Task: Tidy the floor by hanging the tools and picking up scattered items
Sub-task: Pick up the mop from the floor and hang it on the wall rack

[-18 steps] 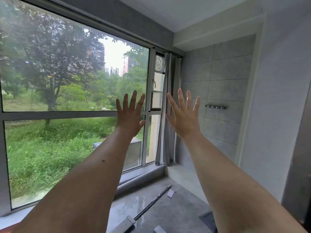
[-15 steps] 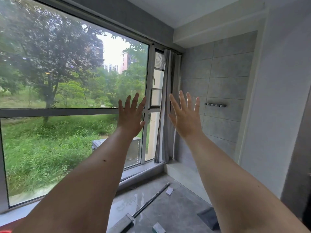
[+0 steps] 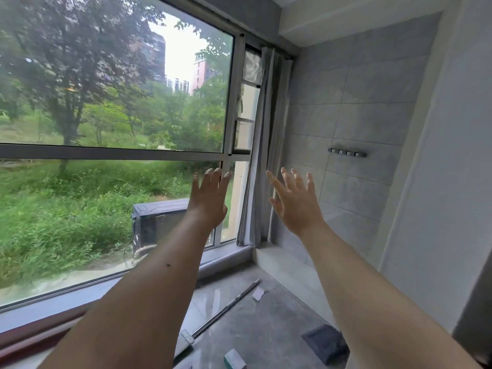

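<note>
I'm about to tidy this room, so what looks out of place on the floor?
A long-handled mop lies flat on the tiled floor below the window, while the hook rack on the wall hangs bare. A white scrap, a small box and a dark pad are scattered nearby. Both hands are empty.

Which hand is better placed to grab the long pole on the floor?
Left, probably. The long pole lies on the floor between the arms, nearer the left hand. The right hand is equally free, both raised and empty.

Lighting: bright daylight through large aluminium-framed glass window (image 3: 114,153). Blown-out sky; glossy grey floor tiles (image 3: 213,296) reflecting; fingertips motion-blurred; edges fisheye-bowed.
</note>
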The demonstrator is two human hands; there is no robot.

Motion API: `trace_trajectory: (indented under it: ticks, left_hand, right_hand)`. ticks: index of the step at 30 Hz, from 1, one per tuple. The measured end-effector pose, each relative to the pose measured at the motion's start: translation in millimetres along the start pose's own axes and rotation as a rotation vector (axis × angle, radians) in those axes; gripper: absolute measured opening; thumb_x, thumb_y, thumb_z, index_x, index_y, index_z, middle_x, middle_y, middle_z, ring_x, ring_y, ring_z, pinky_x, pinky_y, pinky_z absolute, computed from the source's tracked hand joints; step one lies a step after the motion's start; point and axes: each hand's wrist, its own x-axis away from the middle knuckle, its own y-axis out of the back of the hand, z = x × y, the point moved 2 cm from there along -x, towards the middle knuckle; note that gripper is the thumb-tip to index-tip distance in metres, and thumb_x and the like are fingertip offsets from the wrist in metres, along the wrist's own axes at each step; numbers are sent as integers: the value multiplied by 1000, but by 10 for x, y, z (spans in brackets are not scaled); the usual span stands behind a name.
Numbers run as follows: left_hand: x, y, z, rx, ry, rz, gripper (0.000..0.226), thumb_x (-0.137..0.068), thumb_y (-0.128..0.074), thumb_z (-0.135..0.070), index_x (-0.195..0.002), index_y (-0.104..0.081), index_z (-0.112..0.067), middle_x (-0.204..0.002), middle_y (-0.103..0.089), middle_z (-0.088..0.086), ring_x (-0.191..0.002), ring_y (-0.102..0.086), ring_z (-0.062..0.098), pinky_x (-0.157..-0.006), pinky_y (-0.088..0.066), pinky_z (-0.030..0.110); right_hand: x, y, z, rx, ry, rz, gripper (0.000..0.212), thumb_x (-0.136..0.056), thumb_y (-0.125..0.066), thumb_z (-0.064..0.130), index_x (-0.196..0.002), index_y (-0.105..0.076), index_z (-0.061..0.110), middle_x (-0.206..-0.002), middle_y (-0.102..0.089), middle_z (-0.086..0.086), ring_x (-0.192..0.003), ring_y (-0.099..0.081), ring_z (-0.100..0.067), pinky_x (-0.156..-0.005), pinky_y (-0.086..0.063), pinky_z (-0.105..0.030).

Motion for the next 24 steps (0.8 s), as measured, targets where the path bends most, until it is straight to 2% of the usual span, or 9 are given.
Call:
trace_trajectory:
  ticks: [7,12,17,24]
  left_hand:
    - [-367,-946,-82,14,41,172,81,-91,-55,-33,-152,-5,-20,-160,-5,4,-150,-6,23,-121,-6,46]
    - [-646,-1551,6,68,37,185,80,-88,-58,-33,-151,-11,-20,-158,-12,5,-148,-12,24,-121,-7,45]
    - [-1059,-2313,198,102,50,210,77,-85,-61,-32,-148,-20,-20,-154,-19,5,-144,-18,27,-118,-14,46]
    - [-1591,-3348,261,133,-11,379,72,-86,-58,-26,-148,-22,-18,-153,-20,7,-144,-18,28,-120,-15,49]
  right_hand:
    - [-308,-1081,-173,-48,53,182,64,-98,-41,40,-151,-6,35,-157,-27,-8,-147,-21,-26,-119,-5,-53]
    - [-561,-1713,-91,-79,85,257,63,-98,-42,39,-151,-11,33,-154,-32,-8,-145,-26,-26,-119,-10,-51]
    - [-900,-2481,47,-117,84,328,62,-97,-44,37,-151,-15,30,-154,-33,-7,-146,-25,-25,-119,-9,-51]
    - [-1180,-3522,29,-157,50,485,63,-96,-46,31,-151,-16,30,-153,-32,-3,-146,-23,-20,-120,-6,-47]
